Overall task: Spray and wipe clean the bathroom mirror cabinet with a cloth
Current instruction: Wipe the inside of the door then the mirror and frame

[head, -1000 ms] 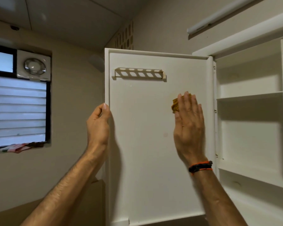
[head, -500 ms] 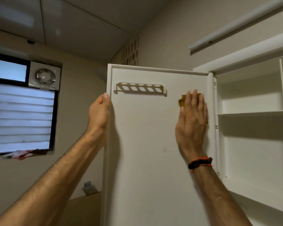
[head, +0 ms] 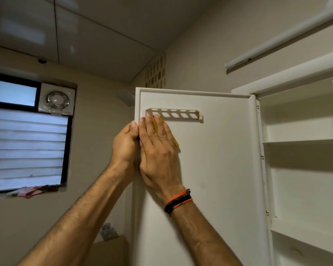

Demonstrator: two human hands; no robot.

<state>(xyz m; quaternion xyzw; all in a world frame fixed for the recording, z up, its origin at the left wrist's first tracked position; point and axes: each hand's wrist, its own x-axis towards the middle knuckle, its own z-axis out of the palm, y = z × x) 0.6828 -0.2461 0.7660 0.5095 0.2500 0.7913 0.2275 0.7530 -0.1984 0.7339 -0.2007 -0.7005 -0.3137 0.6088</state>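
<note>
Open cabinet (head: 300,150) on the right, shelves bare as far as visible. One door (head: 210,169) swung out, one slotted rack (head: 174,114) on its inner face. Two hands. Left hand (head: 123,146) curled round the door's free edge, thumb on top. Right hand (head: 158,150) flat, fingers straight, pressing one yellow cloth (head: 157,124) against the door just below the rack's left end.

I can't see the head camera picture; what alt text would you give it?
A person's right hand presses a yellow cloth flat against the inside of an open white cabinet door, just below a small slotted rack. The left hand grips the door's free edge; bare cabinet shelves show to the right.
</note>
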